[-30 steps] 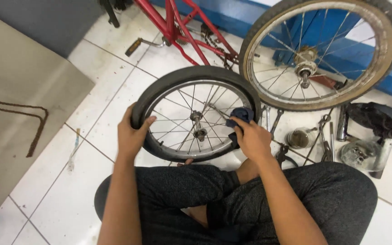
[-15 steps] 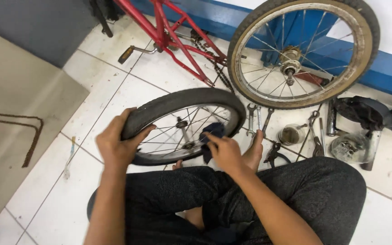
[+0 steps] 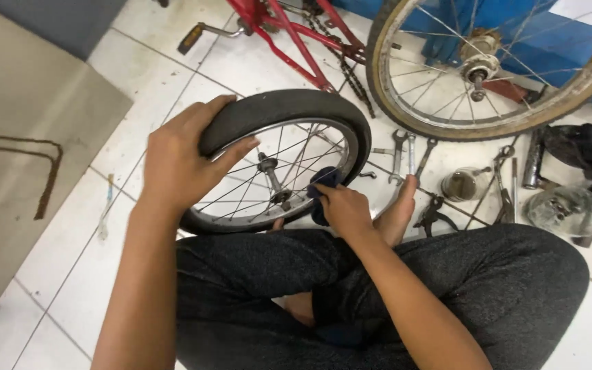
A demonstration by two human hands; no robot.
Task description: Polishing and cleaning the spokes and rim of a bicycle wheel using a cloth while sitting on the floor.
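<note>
White floor tiles (image 3: 56, 267) carry every item; the small wheel (image 3: 279, 161) serves as the landmark for all positions below.

1. Large wheel (image 3: 495, 68): bare rim with a rusty tyre, standing beyond and to the right of the small wheel, apart from it.
2. Red bicycle frame (image 3: 296, 38): lies beyond the small wheel, chain hanging close to the tyre's far edge.
3. Small wheel: black tyre on a spoked rim, propped tilted against the seated person's crossed legs. Risk: with only 1 grip on the tyre, it could roll or tip toward the frame.
4. Left hand (image 3: 183, 161): clamped over the tyre at the wheel's left upper edge. Risk: a slackened hold would let the wheel drop flat.
5. Right hand (image 3: 344, 209): closed on a dark blue cloth (image 3: 323, 179) pressed at the rim's right inner side. Risk: fingers or cloth could catch between spokes if the wheel turns.
6. Spanners (image 3: 405, 154) and pliers (image 3: 433, 212): loose on the floor right of the wheel, beside a bare foot (image 3: 399, 212). Risk: the foot could strike them.
</note>
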